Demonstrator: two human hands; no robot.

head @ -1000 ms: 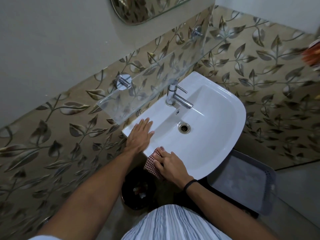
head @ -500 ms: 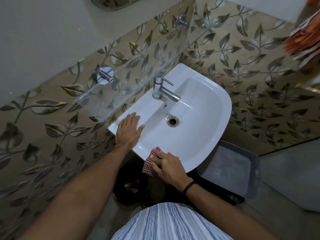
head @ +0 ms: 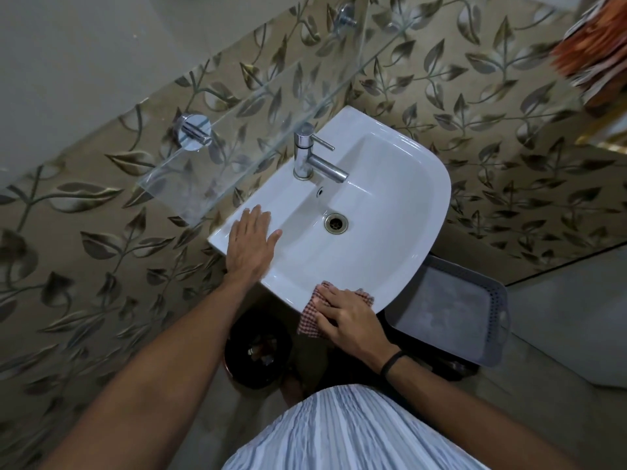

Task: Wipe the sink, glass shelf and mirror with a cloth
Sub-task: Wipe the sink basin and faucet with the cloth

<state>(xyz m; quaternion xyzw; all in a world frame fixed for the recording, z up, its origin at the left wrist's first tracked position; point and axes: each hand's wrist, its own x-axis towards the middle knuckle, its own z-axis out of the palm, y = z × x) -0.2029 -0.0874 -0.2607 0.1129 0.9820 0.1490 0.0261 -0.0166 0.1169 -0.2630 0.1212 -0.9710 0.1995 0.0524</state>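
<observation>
Red-checked cloth (head: 309,324) on white sink (head: 437,198)

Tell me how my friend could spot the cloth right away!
Find the white sink on the leaf-patterned wall. On its near rim, under the right hand, lies the cloth. It is the only red-and-white checked thing there.
</observation>
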